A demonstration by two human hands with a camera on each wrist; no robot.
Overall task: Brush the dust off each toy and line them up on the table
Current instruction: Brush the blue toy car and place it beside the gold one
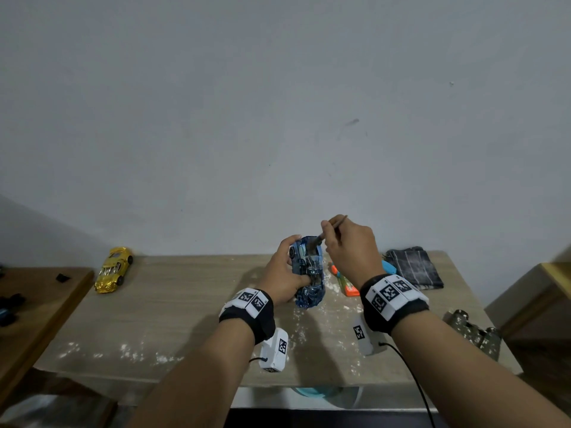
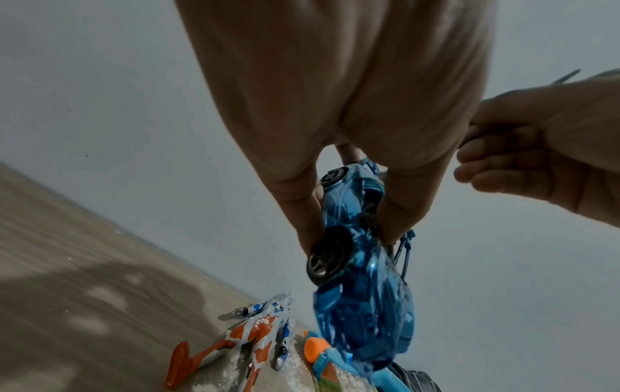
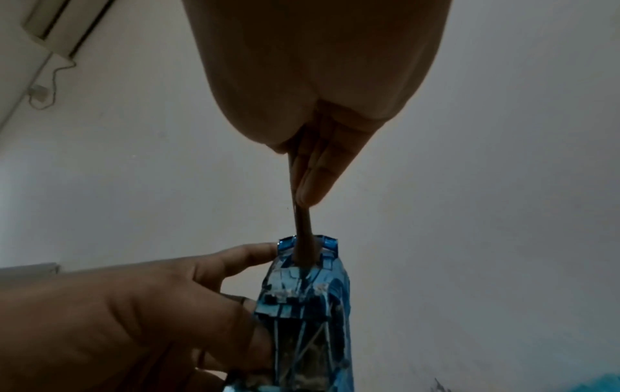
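Note:
My left hand [image 1: 285,274] grips a shiny blue toy car [image 1: 309,271] above the table, held nose up with its wheels [image 2: 330,254] toward the left. My right hand [image 1: 349,245] pinches a thin brush [image 1: 327,233] whose bristles touch the upper end of the blue car [image 3: 303,291]. In the right wrist view the brush [image 3: 303,230] runs down from my fingers onto the car. A gold toy car [image 1: 113,269] lies at the table's far left. An orange and grey dusty figure [image 2: 248,336] lies on the table below the blue car [image 2: 362,291].
White dust is scattered over the wooden table [image 1: 185,304]. An orange and blue toy [image 1: 346,281] and a folded dark cloth [image 1: 414,270] lie at the right back. Camouflage binoculars [image 1: 475,332] sit near the right edge. A lower brown table [image 1: 37,291] stands at the left.

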